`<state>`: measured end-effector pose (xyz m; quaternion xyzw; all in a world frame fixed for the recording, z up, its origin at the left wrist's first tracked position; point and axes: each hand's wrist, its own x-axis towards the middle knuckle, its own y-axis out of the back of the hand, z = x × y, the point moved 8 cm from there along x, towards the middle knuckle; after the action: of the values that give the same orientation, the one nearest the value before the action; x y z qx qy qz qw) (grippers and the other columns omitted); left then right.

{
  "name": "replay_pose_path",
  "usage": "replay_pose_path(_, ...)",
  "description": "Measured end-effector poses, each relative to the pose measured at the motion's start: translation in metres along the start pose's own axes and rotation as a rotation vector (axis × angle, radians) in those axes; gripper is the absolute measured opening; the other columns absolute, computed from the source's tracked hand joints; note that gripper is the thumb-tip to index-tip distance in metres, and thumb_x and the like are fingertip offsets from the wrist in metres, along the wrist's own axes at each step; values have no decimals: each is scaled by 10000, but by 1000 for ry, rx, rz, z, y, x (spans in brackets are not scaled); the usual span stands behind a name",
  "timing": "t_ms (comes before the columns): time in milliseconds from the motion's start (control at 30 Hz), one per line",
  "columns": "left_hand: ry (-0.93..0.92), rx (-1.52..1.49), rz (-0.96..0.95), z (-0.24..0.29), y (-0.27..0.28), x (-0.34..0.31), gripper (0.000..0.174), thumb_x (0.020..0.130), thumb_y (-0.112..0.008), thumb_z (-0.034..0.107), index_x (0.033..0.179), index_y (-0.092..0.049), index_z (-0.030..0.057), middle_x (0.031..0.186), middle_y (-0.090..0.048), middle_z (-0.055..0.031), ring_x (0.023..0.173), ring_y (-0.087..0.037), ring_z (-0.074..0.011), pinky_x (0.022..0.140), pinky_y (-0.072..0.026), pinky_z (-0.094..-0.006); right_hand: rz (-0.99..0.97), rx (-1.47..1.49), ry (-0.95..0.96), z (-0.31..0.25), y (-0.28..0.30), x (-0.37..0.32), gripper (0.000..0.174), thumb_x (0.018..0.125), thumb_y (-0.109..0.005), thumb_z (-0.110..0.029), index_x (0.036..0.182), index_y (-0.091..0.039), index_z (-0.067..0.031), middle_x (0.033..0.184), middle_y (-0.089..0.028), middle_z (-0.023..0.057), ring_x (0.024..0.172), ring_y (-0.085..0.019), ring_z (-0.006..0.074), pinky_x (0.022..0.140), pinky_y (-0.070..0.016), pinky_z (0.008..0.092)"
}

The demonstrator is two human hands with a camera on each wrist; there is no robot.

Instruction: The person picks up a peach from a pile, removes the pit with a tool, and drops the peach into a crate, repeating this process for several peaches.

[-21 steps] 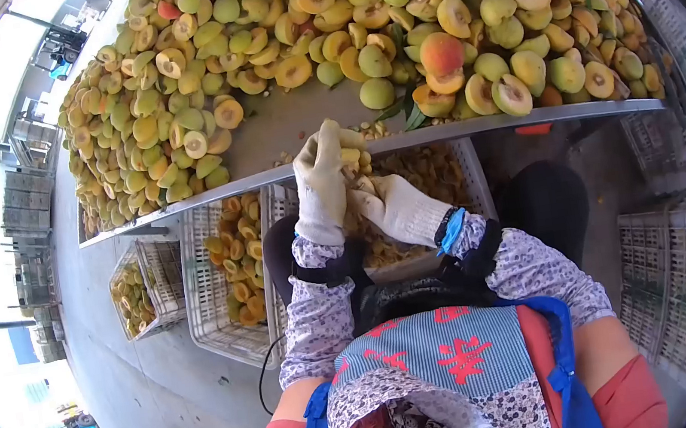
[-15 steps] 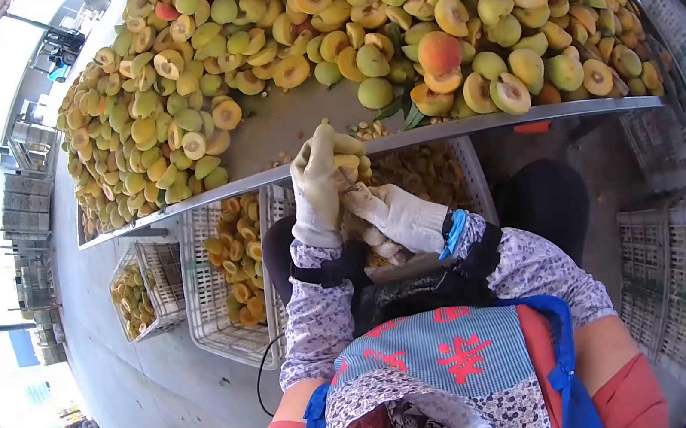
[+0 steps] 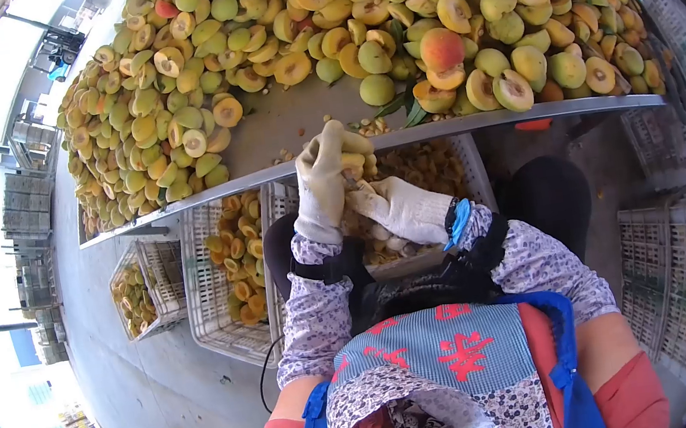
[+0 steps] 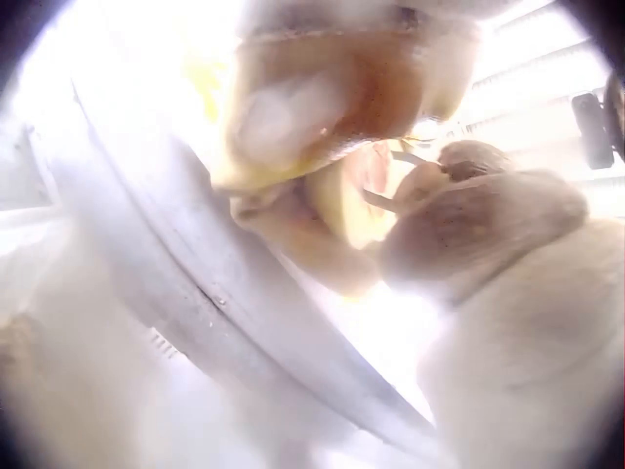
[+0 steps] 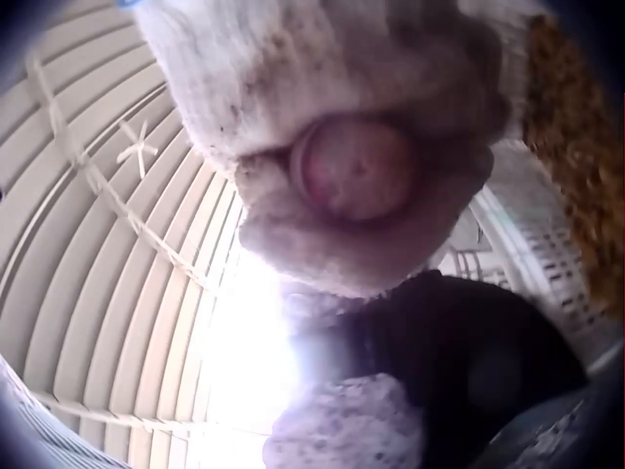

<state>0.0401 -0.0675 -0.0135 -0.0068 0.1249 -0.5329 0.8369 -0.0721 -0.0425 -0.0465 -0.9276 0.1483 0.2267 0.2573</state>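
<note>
In the head view, the gloved left hand grips yellow fruit at the table's front edge. The gloved right hand is just right of and below it, fingers curled. Thin metal prongs reach from the right hand to a pale yellow piece of fruit in the left wrist view. The right wrist view shows the right hand curled round a tool, whose round handle end shows between palm and fingers. The fingers hide most of the tool.
Halved fruit is heaped over the metal table, with small pits near its edge. Below are a crate of orange halves and another crate under the hands. A smaller crate stands left; stacked crates stand right.
Both hands have shifted slightly rightward, and the right wrist has risen a little and turned. The left hand still grips the fruit, with the right hand close against it.
</note>
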Motion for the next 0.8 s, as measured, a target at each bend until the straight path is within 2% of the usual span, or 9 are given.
replay_pose_path(167, 78, 14, -273, -4, -7, -1, 466, 1002, -558, 356, 719, -636, -6, 712, -656, -118, 609, -622, -187, 606, -505, -293, -159, 186, -76, 15, -6, -3, 517, 1007, -465, -613, 841, -500, -124, 564, -342, -66, 414, -323, 63, 383, -305, 269)
replay_pose_path(300, 73, 224, -199, -13, -3, 0, 468, 1000, -562, 360, 695, -618, 9, 709, -657, -132, 613, -626, -204, 603, -511, -317, -90, 43, -108, 16, 0, -5, 571, 988, -479, -651, 794, -490, -114, 559, -337, -62, 407, -329, 61, 374, -314, 261)
replay_pose_path(433, -135, -453, -354, -1, -14, -7, 412, 1033, -491, 378, 756, -521, 76, 710, -593, -101, 587, -585, -248, 548, -495, -368, -230, 297, -50, 11, -16, -10, 550, 993, -486, -628, 817, -501, -107, 553, -343, -54, 402, -324, 65, 374, -310, 261)
replay_pose_path(500, -55, -593, -172, -11, -12, -6, 385, 1041, -468, 376, 771, -492, 102, 726, -575, -88, 597, -576, -253, 539, -488, -379, -263, 362, -15, 8, -21, -8, 493, 1024, -475, -561, 842, -508, -103, 552, -338, -56, 403, -315, 68, 382, -308, 266)
replay_pose_path(600, 1, -701, 5, -11, -6, -11, 354, 1036, -477, 385, 783, -499, 139, 754, -579, -70, 628, -580, -256, 534, -478, -386, -99, 77, 88, 1, -12, -3, 516, 1028, -467, -554, 787, -491, -99, 559, -380, -34, 401, -341, 77, 368, -321, 276)
replay_pose_path(633, 27, -747, 66, -12, 0, -10, 345, 1031, -488, 380, 780, -503, 143, 755, -581, -64, 629, -581, -255, 535, -479, -385, -82, -124, 111, 6, -4, 5, 499, 1015, -516, -503, 814, -566, -49, 595, -555, 64, 449, -531, 185, 444, -450, 357)
replay_pose_path(733, -77, -834, 95, -11, 49, 1, 203, 981, -588, 310, 817, -553, 195, 833, -629, 0, 701, -607, -223, 550, -511, -358, 218, -889, 555, 1, 11, 9, 435, 972, -574, -441, 954, -654, -14, 763, -695, 168, 684, -688, 318, 653, -546, 419)
replay_pose_path(767, -125, -778, 185, -1, 72, -3, 216, 985, -589, 319, 814, -548, 193, 842, -634, 2, 721, -624, -225, 566, -527, -363, 279, -1047, 140, 8, 23, 2, 417, 934, -599, -414, 1092, -679, -37, 956, -716, 222, 942, -691, 374, 840, -536, 438)
replay_pose_path(800, -176, -699, 221, 8, 98, -11, 226, 1000, -573, 340, 845, -578, 176, 857, -645, -10, 742, -637, -235, 590, -541, -371, 303, -1085, 118, 7, 28, -2, 439, 942, -590, -429, 1117, -671, -34, 966, -712, 230, 954, -683, 388, 846, -535, 452)
